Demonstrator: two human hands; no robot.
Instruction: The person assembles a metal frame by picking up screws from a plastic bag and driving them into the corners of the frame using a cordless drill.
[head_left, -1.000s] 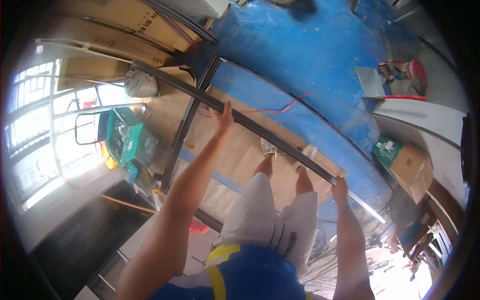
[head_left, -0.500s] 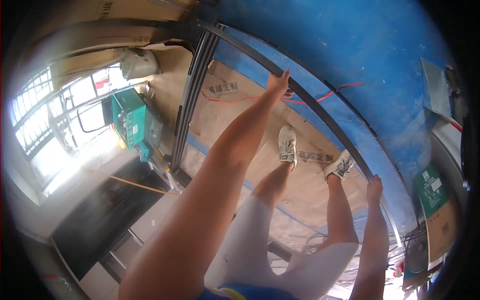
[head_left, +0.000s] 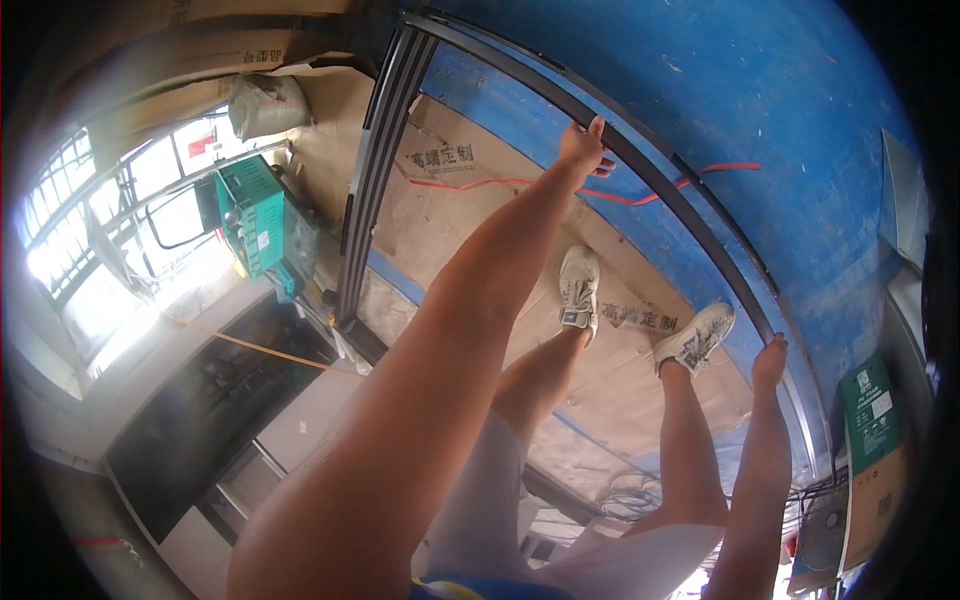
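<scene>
A long black metal frame (head_left: 668,180) stands in front of me, one rail running from the top centre down to the right. A second black rail (head_left: 365,200) runs down to the left. My left hand (head_left: 583,150) is stretched out and grips the long rail near its upper part. Lower down on the right, my right hand (head_left: 769,360) holds the same rail. My two white sneakers (head_left: 578,290) (head_left: 695,338) stand on brown cardboard sheets (head_left: 470,215) between the rails.
A blue sheet (head_left: 780,110) lies beyond the long rail, and a red cord (head_left: 500,183) crosses the cardboard under it. A green machine (head_left: 255,215) sits by bright windows (head_left: 90,250) at left. A green and brown box (head_left: 872,430) stands at right, with cables (head_left: 625,492) nearby.
My head has tipped further down and left, so the frame and my legs fill more of the view. Both hands have stayed on the long rail.
</scene>
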